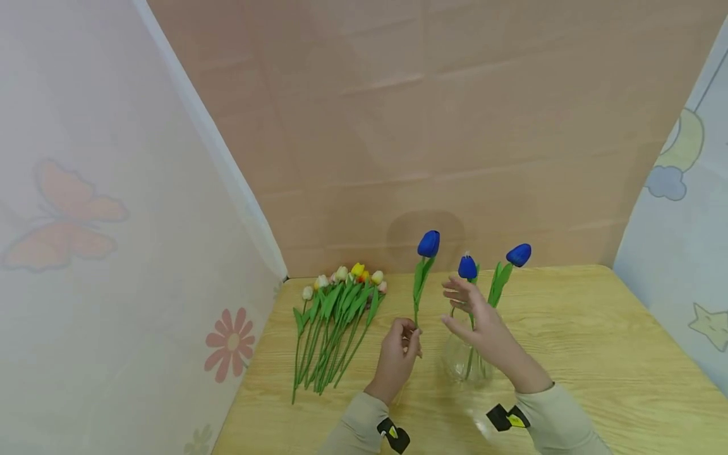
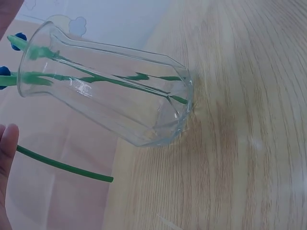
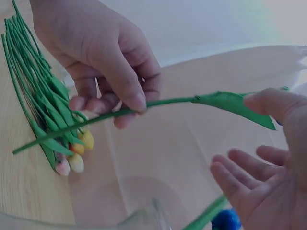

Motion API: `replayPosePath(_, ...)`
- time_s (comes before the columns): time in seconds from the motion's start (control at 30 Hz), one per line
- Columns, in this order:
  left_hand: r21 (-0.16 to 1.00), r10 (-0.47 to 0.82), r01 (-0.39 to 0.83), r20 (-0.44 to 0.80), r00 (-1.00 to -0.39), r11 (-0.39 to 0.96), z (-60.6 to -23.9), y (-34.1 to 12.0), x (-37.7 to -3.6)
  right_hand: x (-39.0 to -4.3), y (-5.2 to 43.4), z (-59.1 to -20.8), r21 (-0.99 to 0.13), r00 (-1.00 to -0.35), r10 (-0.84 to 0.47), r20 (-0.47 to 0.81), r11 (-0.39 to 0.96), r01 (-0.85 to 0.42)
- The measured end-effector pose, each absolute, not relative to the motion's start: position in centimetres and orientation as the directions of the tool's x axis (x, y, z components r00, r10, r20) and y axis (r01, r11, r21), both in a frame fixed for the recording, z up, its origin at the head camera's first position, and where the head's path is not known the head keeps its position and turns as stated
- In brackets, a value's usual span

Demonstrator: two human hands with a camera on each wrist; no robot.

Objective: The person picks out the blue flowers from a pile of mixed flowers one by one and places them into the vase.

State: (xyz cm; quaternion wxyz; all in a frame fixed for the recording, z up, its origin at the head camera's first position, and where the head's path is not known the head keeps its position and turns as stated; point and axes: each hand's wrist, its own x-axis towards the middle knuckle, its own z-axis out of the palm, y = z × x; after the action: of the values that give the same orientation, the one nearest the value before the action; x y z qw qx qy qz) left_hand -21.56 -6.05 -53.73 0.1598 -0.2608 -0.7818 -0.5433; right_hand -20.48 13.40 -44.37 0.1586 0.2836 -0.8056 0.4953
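Left hand pinching the stem of an upright blue tulip, right hand open-fingered and empty before the glass vase holding two blue tulips, tulip bunch flat on the tabletop.

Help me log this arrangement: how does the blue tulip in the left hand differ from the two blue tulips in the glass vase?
The held tulip is pinched by its stem in the left hand, outside the vase; the vase tulips stand inside it, unheld. The held tulip's bloom sits higher. All three have blue blooms and green stems.
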Motion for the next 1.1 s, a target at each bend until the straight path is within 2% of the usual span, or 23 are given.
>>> replayPosePath(0.13, 0.760, 0.241, 0.590, 0.540, -0.806, 0.273, -53.6, -5.8, -21.4, -21.2, 12.1, -44.3, -0.797, -0.851, -0.407, 0.333, 0.361, -0.485)
replayPosePath(0.23, 0.757, 0.242, 0.588, 0.536, -0.808, 0.285, -53.6, -5.6, -21.3, -21.5, 11.3, -44.4, -0.826, -0.857, -0.436, 0.275, 0.349, -0.443)
replayPosePath(0.4, 0.746, 0.244, 0.589, 0.537, -0.808, 0.310, -53.3, -5.3, -21.0, -21.8, 10.4, -44.6, -0.825, -0.857, -0.405, 0.320, 0.326, -0.462)
replayPosePath(0.57, 0.735, 0.255, 0.592, 0.535, -0.806, 0.331, -52.8, -5.2, -20.9, -21.7, 10.4, -44.6, -0.814, -0.890, -0.308, 0.335, 0.381, -0.438)
replayPosePath(0.7, 0.734, 0.230, 0.587, 0.541, -0.809, 0.341, -53.2, -5.8, -21.5, -21.4, 10.8, -44.2, -0.825, -0.899, -0.278, 0.337, 0.373, -0.425)
replayPosePath(0.8, 0.783, 0.179, 0.515, 0.483, -0.857, 0.351, -53.9, -6.8, -22.4, -21.2, 11.3, -43.8, -0.840, -0.902, -0.269, 0.337, 0.347, -0.417)
replayPosePath(0.93, 0.843, 0.113, 0.353, 0.338, -0.935, 0.405, -55.0, -8.0, -23.4, -20.6, 12.2, -42.4, -0.856, -0.901, -0.252, 0.353, 0.303, -0.420)
replayPosePath(1.1, 0.853, 0.061, 0.252, 0.252, -0.966, 0.456, -56.5, -9.0, -23.7, -19.5, 13.7, -40.3, -0.808, -0.829, -0.239, 0.505, 0.207, -0.552)
